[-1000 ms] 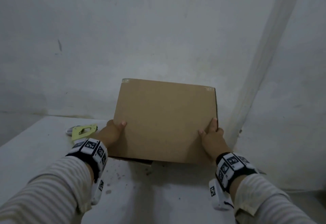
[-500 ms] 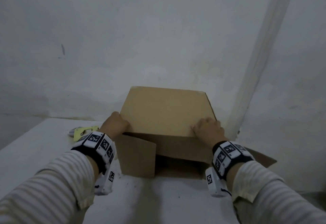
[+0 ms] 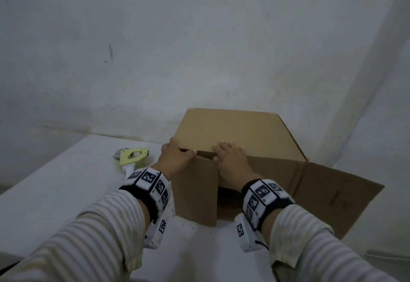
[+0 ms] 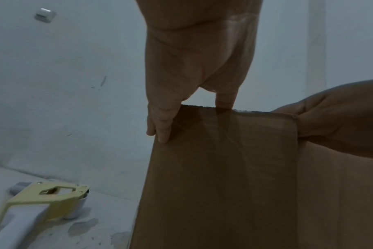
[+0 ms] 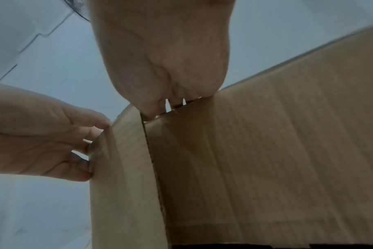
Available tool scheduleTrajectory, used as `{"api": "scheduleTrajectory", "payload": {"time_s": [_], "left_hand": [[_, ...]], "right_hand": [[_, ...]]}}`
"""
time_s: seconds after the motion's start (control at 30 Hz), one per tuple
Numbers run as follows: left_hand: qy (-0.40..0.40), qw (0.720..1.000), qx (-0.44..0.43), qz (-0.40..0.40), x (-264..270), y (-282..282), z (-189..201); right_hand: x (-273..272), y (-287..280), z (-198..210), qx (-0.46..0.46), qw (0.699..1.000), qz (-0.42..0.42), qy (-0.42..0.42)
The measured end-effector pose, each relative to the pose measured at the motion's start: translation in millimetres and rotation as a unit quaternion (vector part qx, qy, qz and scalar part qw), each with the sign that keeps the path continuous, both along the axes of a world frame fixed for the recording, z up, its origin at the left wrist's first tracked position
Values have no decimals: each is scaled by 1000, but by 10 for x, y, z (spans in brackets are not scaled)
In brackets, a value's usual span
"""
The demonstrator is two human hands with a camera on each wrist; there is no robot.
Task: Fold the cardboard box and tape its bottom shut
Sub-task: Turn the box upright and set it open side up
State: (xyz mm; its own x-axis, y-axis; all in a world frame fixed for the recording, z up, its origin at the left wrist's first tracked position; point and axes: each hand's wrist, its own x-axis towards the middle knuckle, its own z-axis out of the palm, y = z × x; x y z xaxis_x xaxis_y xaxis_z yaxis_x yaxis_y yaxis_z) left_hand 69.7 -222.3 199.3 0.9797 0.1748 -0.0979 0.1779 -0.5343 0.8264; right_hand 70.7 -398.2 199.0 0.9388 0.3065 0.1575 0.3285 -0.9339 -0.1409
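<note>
A brown cardboard box (image 3: 235,128) lies on its side on the white table (image 3: 57,193), its open end facing me. The left flap (image 3: 195,190) is swung across the opening, while the right flap (image 3: 339,195) splays outward. My left hand (image 3: 177,157) grips the box's top left corner, thumb on the upper edge and fingers (image 4: 160,123) down the left side. My right hand (image 3: 229,156) holds the top edge near the middle, fingers on the top panel and thumb (image 5: 149,114) under the edge. The yellow tape dispenser (image 3: 133,157) lies left of the box.
A white wall (image 3: 199,48) stands right behind the box, with a corner pillar (image 3: 377,82) at the right. The table's bare surface stretches left and toward me. A small wall switch (image 4: 44,15) shows high up in the left wrist view.
The box went from held up flat-faced to lying opened out on its side. My right hand slid left along the top edge. The left flap swung in across the opening.
</note>
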Motion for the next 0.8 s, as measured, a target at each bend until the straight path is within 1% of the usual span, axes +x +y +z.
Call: {"api": "scheduleTrajectory", "payload": {"time_s": [0.1,0.2,0.33,0.43,0.5,0.53,0.6,0.63,0.67,0.73,0.77,0.8], "left_hand": [[13,999,-36,-4,29,55,-2],[44,995,-55,-74,-10,78,12],[67,986,-31,-151,-76,281,94],[80,978,49,-186,-94,465,231],[74,963,166,-200,-77,537,318],[67,946,240,-205,-79,562,364],[35,900,383,-203,-68,617,406],[9,880,433,-193,-55,649,396],[-18,869,463,-175,-50,669,380],[-71,860,487,-136,-30,689,302],[-89,862,485,-121,-19,682,250],[-98,870,470,-109,-15,661,207]], "right_hand": [[1,-22,-28,-12,1000,-15,18],[-20,-127,-76,-22,999,-46,17],[-18,-190,-106,-14,999,-51,9],[-8,-172,-122,-4,998,-61,-1],[4,-159,-129,5,998,-70,-1],[9,-158,-134,9,997,-73,-2],[13,-157,-149,16,997,-77,-7],[9,-155,-158,19,997,-77,-10],[5,-155,-166,23,997,-77,-14],[-8,-162,-177,33,996,-77,-22],[-16,-171,-180,37,996,-77,-26],[-24,-185,-186,38,996,-76,-30]]}}
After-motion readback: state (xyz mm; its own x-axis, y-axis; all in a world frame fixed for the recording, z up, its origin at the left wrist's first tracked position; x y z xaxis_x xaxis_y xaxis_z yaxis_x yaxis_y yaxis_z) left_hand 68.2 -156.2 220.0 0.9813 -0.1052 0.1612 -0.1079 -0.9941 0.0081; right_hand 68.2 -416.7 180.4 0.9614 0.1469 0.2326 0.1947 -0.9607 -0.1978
